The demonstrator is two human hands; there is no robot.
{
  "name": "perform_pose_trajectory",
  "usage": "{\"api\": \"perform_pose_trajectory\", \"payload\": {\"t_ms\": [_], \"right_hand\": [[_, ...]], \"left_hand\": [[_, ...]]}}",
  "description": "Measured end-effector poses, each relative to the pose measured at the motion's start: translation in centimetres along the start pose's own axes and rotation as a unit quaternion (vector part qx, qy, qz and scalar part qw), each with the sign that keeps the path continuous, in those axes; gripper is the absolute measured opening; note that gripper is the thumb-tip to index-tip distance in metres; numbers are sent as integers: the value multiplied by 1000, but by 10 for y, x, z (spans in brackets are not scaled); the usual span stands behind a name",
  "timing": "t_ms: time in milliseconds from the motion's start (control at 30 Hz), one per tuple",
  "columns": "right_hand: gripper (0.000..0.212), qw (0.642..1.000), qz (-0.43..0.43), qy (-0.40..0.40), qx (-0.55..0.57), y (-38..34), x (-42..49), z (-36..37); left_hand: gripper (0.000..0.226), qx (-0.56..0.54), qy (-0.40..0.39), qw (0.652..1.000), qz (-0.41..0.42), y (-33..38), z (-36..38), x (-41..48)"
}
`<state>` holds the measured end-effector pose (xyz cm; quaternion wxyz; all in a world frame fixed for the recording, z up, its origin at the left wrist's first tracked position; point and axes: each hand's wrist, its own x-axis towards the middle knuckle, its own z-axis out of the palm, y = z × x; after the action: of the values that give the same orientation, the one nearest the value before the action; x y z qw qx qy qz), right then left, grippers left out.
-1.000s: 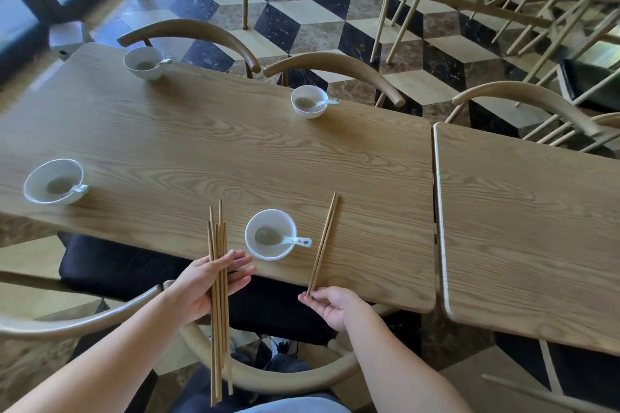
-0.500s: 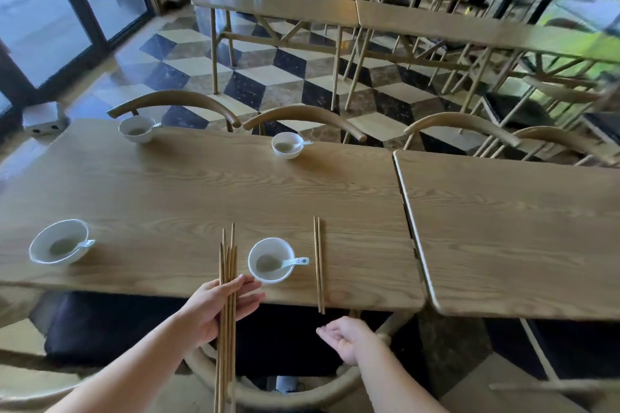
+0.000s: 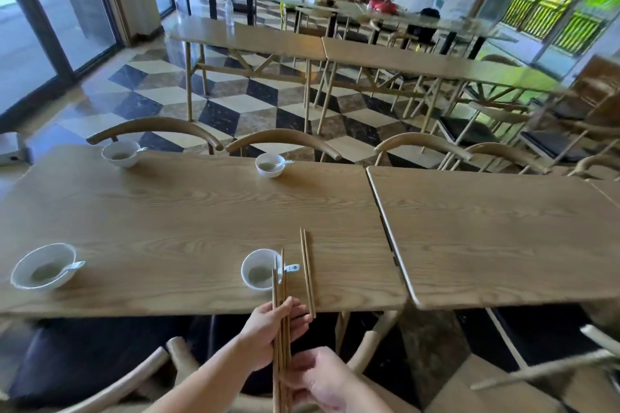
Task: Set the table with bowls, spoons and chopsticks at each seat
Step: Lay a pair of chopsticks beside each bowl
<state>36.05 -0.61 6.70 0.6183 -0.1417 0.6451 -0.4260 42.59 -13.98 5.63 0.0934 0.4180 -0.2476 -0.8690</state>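
My left hand (image 3: 268, 329) holds a bundle of wooden chopsticks (image 3: 280, 298) upright, just off the near edge of the wooden table (image 3: 188, 218). My right hand (image 3: 322, 379) pinches the lower part of that bundle. A pair of chopsticks (image 3: 307, 271) lies on the table to the right of the near white bowl (image 3: 256, 270), which has a white spoon (image 3: 291, 267) in it. Three more white bowls with spoons stand at the near left (image 3: 42, 265), far left (image 3: 120, 152) and far middle (image 3: 270, 164); no chopsticks lie beside them.
A second wooden table (image 3: 496, 228) with nothing on it adjoins on the right. Curved wooden chair backs (image 3: 283, 139) line the far side, and another chair (image 3: 134, 375) is below me. More tables and chairs stand beyond on the checkered floor.
My left hand moved right with the chopstick bundle, now in front of the near bowl. My right hand, which had let go of the laid pair, came over and took hold of the bundle.
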Motion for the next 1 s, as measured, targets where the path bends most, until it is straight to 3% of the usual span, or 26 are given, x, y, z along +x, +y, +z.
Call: {"api": "perform_pose_trajectory", "payload": {"t_ms": [167, 233, 333, 433, 500, 667, 800, 1000], "right_hand": [[40, 999, 26, 38, 21, -9, -10, -20], [30, 999, 27, 33, 28, -10, -14, -38], [10, 998, 22, 52, 26, -6, -13, -75], [23, 996, 36, 78, 4, -6, -9, -110], [15, 997, 42, 64, -7, -12, -8, -126], [4, 998, -46, 43, -6, -58, 18, -152], [17, 976, -151, 131, -88, -103, 83, -163], [4, 904, -165, 312, -240, -164, 184, -180]], "left_hand": [[28, 68, -25, 997, -29, 3, 10, -5], [25, 75, -18, 997, -26, -4, 22, -3], [20, 76, 16, 997, -12, -21, 46, 8], [20, 54, 65, 996, 1, -34, 60, 24], [26, 49, 90, 995, -6, -36, 63, 31], [21, 43, 122, 992, 0, -2, 60, 52], [19, 32, 130, 991, 21, 53, 56, 85], [18, -10, 99, 995, 17, 143, 60, 162]]}}
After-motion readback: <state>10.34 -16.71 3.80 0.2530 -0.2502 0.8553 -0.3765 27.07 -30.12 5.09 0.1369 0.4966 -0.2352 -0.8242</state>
